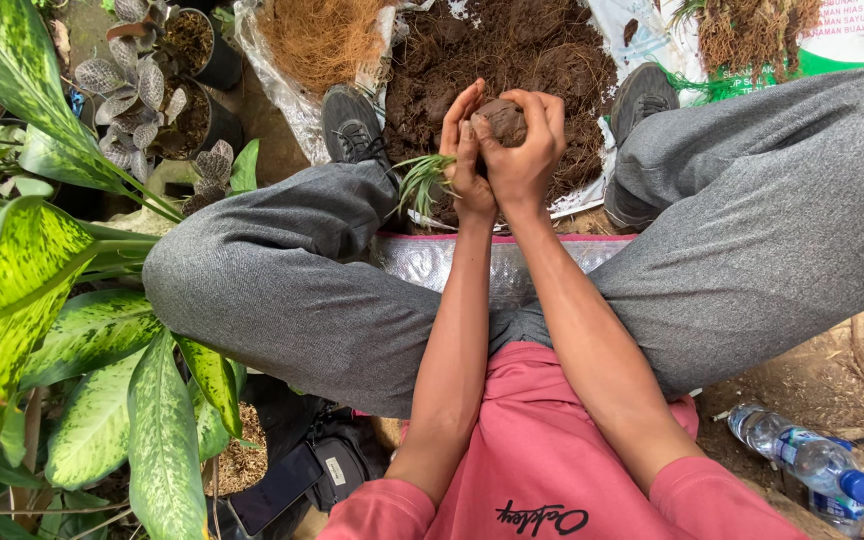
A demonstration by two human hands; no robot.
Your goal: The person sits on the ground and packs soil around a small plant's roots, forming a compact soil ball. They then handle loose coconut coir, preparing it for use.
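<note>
My left hand and my right hand are pressed together around a brown ball of soil at the roots of a small plant. The plant's thin green leaves stick out to the left below my left hand. Both hands hover over a pile of dark soil spread on a plastic sheet between my feet. I sit with grey-trousered knees wide apart.
A heap of brown coconut fibre lies on plastic at the top left. Potted plants with patterned leaves stand further left. Large variegated green leaves fill the left side. A plastic water bottle lies at the bottom right. A black bag sits by my left hip.
</note>
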